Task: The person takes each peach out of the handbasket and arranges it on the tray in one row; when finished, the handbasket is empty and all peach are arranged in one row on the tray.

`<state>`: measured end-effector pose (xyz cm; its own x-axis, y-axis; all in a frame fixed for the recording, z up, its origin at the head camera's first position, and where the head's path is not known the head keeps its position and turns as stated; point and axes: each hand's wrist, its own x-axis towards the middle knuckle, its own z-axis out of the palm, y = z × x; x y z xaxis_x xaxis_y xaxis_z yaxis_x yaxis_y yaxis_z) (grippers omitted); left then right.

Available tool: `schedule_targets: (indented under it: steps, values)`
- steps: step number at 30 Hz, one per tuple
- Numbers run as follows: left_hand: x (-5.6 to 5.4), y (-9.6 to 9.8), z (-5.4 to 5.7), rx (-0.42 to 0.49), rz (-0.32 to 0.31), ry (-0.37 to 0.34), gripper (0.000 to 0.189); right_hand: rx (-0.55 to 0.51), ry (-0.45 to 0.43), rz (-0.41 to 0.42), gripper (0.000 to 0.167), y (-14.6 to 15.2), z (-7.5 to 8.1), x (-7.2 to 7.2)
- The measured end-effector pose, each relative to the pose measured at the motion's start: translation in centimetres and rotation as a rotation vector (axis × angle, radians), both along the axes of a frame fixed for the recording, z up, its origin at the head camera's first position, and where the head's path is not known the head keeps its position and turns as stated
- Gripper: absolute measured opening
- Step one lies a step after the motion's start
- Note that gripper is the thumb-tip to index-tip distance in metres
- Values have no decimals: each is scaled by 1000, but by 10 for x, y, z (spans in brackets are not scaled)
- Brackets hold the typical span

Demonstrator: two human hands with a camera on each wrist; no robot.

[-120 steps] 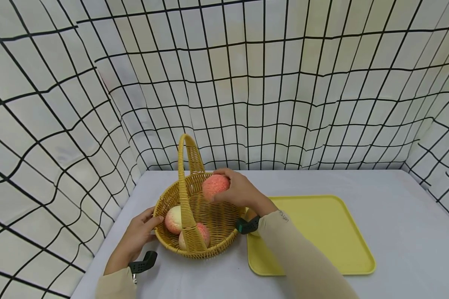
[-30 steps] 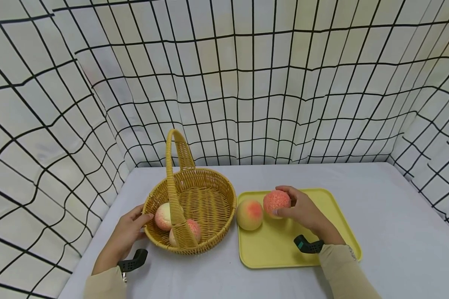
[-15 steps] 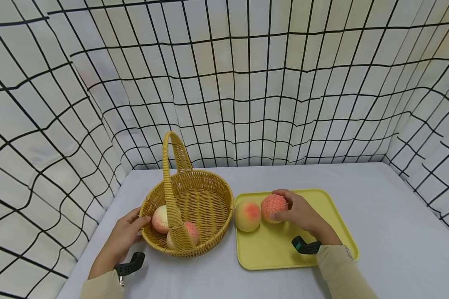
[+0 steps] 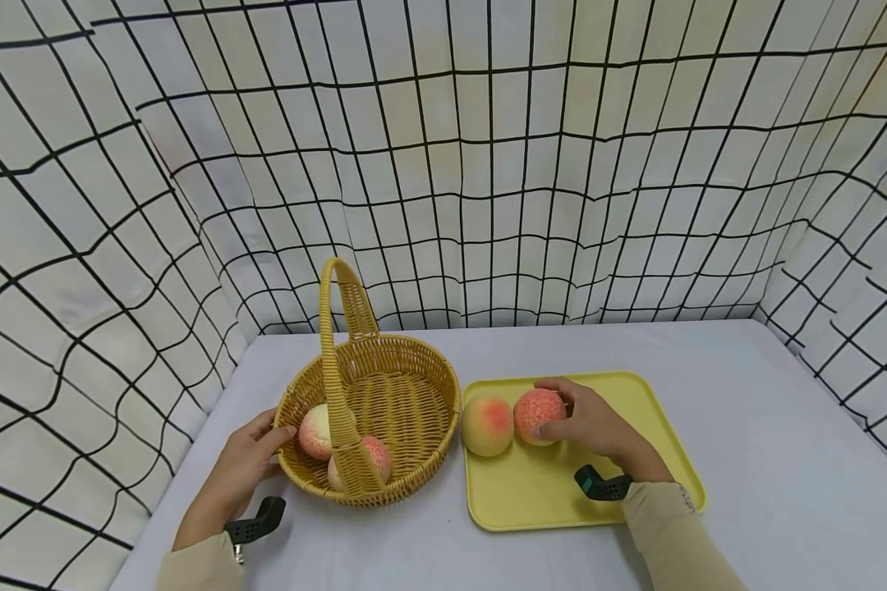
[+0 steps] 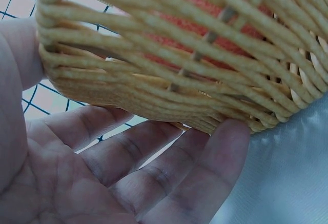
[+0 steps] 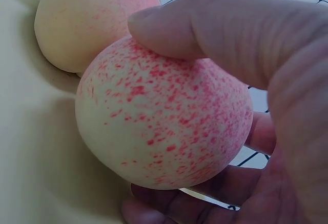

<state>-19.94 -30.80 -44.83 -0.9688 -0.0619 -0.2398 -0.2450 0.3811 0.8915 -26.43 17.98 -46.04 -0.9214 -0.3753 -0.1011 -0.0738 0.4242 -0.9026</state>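
My right hand [image 4: 591, 420] holds a speckled red peach [image 4: 538, 417] low over the yellow tray [image 4: 547, 501]. In the right wrist view the thumb lies across the top of that peach [image 6: 164, 116] and the fingers curl under its far side. Just left of it on the tray is a yellow peach with a red blush [image 4: 487, 425]. My left hand [image 4: 242, 464] grips the left rim of the wicker basket [image 4: 414, 410], thumb over the edge and fingers against the outer weave [image 5: 128, 80]. Inside the basket lie a pale pink-tinged peach [image 4: 315, 432] and a speckled peach [image 4: 377, 458], partly behind the handle.
The tall basket handle [image 4: 334, 361] arches over the basket's left part. A white cloth covers the table [image 4: 769, 427]. White walls with a black grid [image 4: 517, 205] rise behind and at both sides. Basket and tray stand close together.
The speckled red peach has gone from above the basket to the tray, beside the yellow peach, and has come lower since. My left hand stays on the basket rim.
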Motion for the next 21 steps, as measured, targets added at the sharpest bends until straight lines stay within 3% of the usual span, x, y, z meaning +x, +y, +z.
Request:
schedule_targets:
  steps: [21]
  values:
    - [0,0,0,-10,1,10,62,27,11,9,76,-3,1,1]
